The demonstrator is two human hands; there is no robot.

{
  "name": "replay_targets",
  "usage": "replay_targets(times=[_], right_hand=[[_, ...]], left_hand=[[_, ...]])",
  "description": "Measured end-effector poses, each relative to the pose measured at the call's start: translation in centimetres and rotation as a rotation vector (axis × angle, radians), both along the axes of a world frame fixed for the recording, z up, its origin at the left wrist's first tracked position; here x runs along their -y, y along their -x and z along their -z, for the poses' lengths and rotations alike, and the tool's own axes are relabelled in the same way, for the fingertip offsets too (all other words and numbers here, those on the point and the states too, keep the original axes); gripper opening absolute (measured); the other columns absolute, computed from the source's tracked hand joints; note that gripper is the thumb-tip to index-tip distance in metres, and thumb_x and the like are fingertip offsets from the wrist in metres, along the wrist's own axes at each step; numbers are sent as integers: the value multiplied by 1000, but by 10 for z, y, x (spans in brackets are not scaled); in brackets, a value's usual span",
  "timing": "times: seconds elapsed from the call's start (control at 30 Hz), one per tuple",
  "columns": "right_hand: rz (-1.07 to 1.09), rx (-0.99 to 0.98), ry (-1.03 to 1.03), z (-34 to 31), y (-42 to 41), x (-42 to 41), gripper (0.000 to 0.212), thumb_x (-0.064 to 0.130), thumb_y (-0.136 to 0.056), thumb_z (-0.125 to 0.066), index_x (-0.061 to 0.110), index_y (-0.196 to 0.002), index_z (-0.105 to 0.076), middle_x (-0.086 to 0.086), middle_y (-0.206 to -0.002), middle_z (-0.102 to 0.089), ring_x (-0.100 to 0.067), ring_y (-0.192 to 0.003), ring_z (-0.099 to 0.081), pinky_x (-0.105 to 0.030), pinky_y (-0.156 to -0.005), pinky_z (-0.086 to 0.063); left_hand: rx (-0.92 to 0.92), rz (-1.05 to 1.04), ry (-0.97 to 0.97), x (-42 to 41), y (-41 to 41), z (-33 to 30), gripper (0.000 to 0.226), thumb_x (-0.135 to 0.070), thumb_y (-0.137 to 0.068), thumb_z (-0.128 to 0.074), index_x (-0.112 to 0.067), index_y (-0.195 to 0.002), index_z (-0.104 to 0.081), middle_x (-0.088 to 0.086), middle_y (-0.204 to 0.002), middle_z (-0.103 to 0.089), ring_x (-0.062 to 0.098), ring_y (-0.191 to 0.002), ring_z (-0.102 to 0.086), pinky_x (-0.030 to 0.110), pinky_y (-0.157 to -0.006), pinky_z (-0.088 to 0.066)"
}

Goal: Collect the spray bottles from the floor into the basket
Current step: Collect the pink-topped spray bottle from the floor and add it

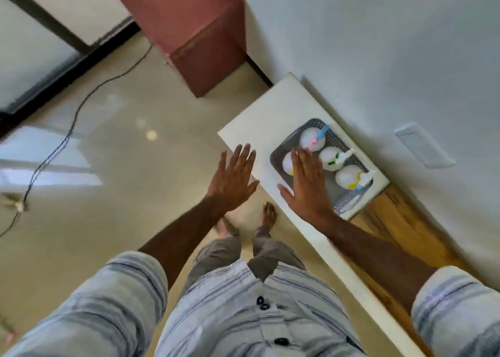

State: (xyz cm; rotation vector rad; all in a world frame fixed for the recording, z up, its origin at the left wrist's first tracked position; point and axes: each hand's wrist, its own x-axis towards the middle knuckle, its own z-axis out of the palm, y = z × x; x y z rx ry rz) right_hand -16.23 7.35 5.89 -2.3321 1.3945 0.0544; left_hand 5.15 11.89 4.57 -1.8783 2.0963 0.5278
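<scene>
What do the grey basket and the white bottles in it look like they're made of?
The basket looks like matte grey plastic: its walls are pierced with a regular grid of small holes. The spray bottles look like smooth, slightly translucent white plastic with coloured plastic triggers, though blur leaves this uncertain.

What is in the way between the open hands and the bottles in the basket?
Nothing visible. The right hand hovers open directly over the basket, partly hiding one bottle. The left hand is open beside the board, off the basket.
</scene>
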Motion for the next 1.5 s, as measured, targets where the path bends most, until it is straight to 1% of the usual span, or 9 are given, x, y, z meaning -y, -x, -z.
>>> replay_targets(times=[0.17, 0.3, 0.5, 0.63, 0.77, 0.9, 1.07, 1.27, 1.5], right_hand=[[-457, -101, 103, -27, -110, -1, 96, 70, -90, -36, 9, -157, -6, -13, -166, -3, -29, -154, -1, -54, -124, -5], [-720, -113, 166, -42, -219, -39, 98, 77, -86, -28, 12, -157, -9, -11, -166, -7, -28, -154, -5, -57, -122, -10], [-1044, -129, 257, -57, -373, -171, 96, 78, -86, -22, 17, -157, -2, -8, -167, -2, -27, -154, -2, -58, -122, -7], [-1238, -107, 310, -66, -465, -274, 94, 75, -88, -26, 17, -158, -2, -9, -167, -4, -27, -154, -4, -59, -121, -8], [-1435, -91, 344, -72, -546, -368, 92, 72, -90, -31, 18, -157, -1, -9, -167, -5, -27, -154, -4, -58, -122, -7], [-1588, -89, 332, -67, -621, -454, 88, 69, -92, -30, 18, -157, 0, -10, -167, -3, -28, -154, -3, -57, -122, -6], [-1758, -83, 294, -46, -718, -563, 85, 64, -95, -33, 17, -157, -1, -10, -166, -4, -28, -154, -5, -57, -123, -8], [-1923, -164, 224, -22, -841, -688, 81, 56, -97, -39, 14, -157, -3, -10, -167, -3, -28, -154, -5, -55, -123, -8], [-2098, -226, 248, -12, -964, -822, 76, 51, -98, -43, 15, -156, -10, -9, -166, -9, -28, -153, -9, -55, -123, -12]], left_hand=[[53, -324, 73, -92, -83, -27, 79, -61, -97, -10, -12, -158, -5, 13, -167, -6, 34, -154, -7, 60, -122, -13], [104, -624, 170, -192, -156, -45, 80, -64, -97, -9, -14, -158, 2, 12, -167, 1, 33, -155, 0, 59, -124, -6], [160, -998, 244, -362, -251, -66, 81, -67, -94, -7, -20, -157, 10, 12, -167, 9, 36, -154, 8, 61, -123, -3], [182, -1214, 244, -486, -295, -82, 81, -67, -93, -3, -20, -157, 10, 13, -167, 10, 37, -153, 8, 62, -122, -3], [197, -1420, 188, -597, -330, -88, 79, -65, -96, -11, -18, -158, 5, 14, -166, 9, 40, -153, 6, 63, -121, -3], [187, -1575, 149, -684, -363, -74, 78, -64, -98, -16, -18, -158, 3, 14, -166, 10, 40, -153, 6, 63, -121, -3], [168, -1733, 90, -778, -418, -51, 77, -64, -98, -15, -19, -158, 1, 14, -167, 7, 40, -153, 5, 63, -121, -5], [119, -1891, -13, -888, -491, -38, 78, -65, -96, -14, -19, -158, -2, 13, -167, 4, 40, -153, 1, 62, -119, -3], [113, -2021, 17, -997, -574, -32, 78, -64, -95, -14, -18, -157, -12, 13, -167, -8, 40, -153, -8, 64, -119, -8]])
